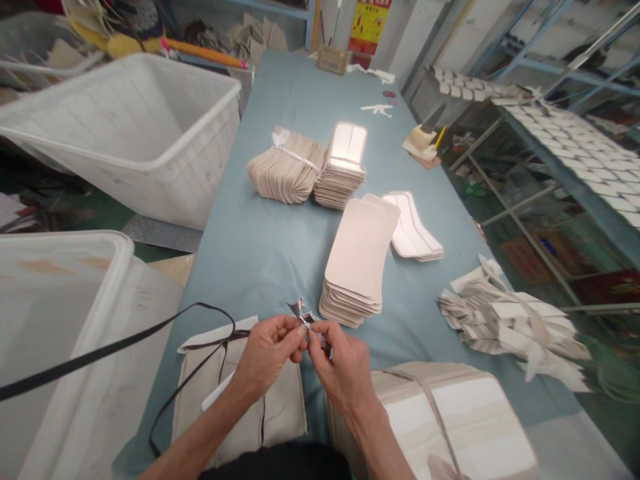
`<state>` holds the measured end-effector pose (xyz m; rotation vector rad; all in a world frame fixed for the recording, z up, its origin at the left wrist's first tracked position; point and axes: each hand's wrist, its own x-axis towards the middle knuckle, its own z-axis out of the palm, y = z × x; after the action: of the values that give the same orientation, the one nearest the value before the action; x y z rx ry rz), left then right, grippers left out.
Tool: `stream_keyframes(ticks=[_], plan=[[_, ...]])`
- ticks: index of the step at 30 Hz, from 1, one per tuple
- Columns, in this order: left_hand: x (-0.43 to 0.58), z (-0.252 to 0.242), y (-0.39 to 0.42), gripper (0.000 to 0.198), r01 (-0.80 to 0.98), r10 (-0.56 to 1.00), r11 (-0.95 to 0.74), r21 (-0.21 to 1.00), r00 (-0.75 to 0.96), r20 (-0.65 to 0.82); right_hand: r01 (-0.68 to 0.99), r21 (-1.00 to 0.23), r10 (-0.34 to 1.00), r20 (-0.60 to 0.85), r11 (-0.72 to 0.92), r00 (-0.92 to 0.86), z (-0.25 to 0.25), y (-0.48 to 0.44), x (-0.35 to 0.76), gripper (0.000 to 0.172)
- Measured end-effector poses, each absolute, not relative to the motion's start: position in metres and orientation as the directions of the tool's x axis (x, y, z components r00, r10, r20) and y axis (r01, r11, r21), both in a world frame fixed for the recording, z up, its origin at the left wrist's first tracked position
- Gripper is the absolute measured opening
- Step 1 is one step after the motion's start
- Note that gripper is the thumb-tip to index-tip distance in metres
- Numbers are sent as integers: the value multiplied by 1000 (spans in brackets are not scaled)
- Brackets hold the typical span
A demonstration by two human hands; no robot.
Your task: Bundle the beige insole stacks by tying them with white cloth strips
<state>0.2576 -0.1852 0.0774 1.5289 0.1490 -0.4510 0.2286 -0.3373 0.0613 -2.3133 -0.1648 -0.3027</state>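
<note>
My left hand (pixel 273 350) and my right hand (pixel 343 360) meet near the table's front, both pinching a small dark and white crumpled piece (pixel 301 312). Its exact nature is too small to tell. Under my left forearm lies a beige fabric piece (pixel 285 400) with dark edging and a dark strap (pixel 200 365) looped across it. A tied bundle of large beige panels (pixel 460 413) sits beneath and right of my right forearm. Just beyond my hands stands a stack of rounded beige pieces (pixel 357 260).
Two tied stacks (pixel 287 167) (pixel 343 167) stand farther back on the blue-green table (pixel 240 267). A fanned pile (pixel 413 227) and a bundle of strips (pixel 530 327) lie right. White bins (pixel 200 133) (pixel 120 250) flank the left edge. A rack (pixel 500 200) stands right.
</note>
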Motion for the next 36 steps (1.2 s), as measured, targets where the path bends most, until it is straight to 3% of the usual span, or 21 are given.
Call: stream_keyframes(ticks=[6, 9, 12, 14, 17, 20, 23, 28, 36], plan=[[260, 72, -189, 33, 390, -159, 0, 921, 909, -385, -73, -853, -176, 22, -517, 984, 56, -326, 230, 22], [261, 67, -193, 31, 390, -122, 8, 921, 914, -386, -222, -926, -240, -151, -306, 959, 52, -319, 234, 25], [263, 65, -194, 31, 393, -110, 28, 919, 915, -388, -291, -953, -196, -271, -81, 942, 48, -317, 237, 28], [264, 64, -192, 31, 393, -117, 14, 919, 914, -389, -260, -955, -163, -236, -143, 958, 47, -321, 237, 26], [265, 63, -189, 32, 360, -140, -60, 931, 920, -365, -85, -887, -138, -24, -453, 990, 53, -331, 236, 17], [264, 63, -187, 31, 265, -159, -155, 952, 944, -289, 110, -773, -33, 167, -625, 985, 61, -339, 236, 13], [263, 64, -186, 26, 163, -151, -274, 948, 966, -210, 189, -664, 27, 247, -724, 969, 60, -340, 237, 15], [261, 63, -186, 22, 80, -136, -387, 919, 980, -143, 178, -505, 29, 289, -845, 957, 47, -336, 238, 16], [262, 52, -188, 29, 293, -88, -187, 938, 946, -313, 71, -713, -57, 154, -698, 986, 47, -330, 242, 10]])
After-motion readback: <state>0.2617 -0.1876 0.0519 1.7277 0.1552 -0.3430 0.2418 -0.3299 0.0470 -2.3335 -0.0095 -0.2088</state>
